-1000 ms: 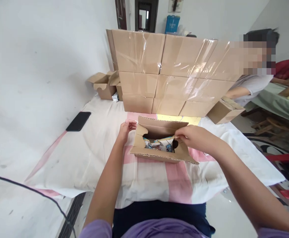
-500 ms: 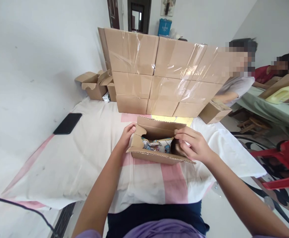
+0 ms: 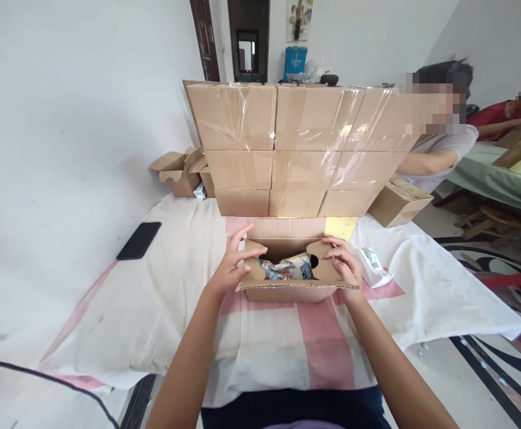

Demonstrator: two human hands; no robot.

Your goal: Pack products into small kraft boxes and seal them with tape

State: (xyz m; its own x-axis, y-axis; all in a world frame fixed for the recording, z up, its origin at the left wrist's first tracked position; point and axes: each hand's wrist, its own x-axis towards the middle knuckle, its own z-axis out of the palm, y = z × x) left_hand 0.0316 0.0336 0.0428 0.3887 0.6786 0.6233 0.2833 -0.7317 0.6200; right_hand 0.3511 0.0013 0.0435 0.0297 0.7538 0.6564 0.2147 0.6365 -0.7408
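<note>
A small open cardboard box (image 3: 290, 293) stands on the cloth in front of me. Its two side flaps are folded inward, while the front and back flaps are up. Inside lie printed plastic packets (image 3: 287, 269), partly covered by the flaps. My left hand (image 3: 233, 262) is at the left end, fingers spread, with fingertips on the left flap. At the other end, my right hand (image 3: 344, 262) rests its parted fingers on the right flap. A white tape dispenser (image 3: 374, 268) stands just beyond my right hand.
Behind the box rises a wall of taped cartons (image 3: 305, 125). Open boxes (image 3: 177, 173) stand back left, near a black phone (image 3: 139, 241). A closed carton (image 3: 400, 201) sits at the right, with a person (image 3: 443, 146) behind it. A pink-striped cloth (image 3: 175, 333) covers the table.
Both side flaps now lie folded in over the packets; the right one was upright before. My right hand has shifted down the box's right end, and the tape dispenser has come into view.
</note>
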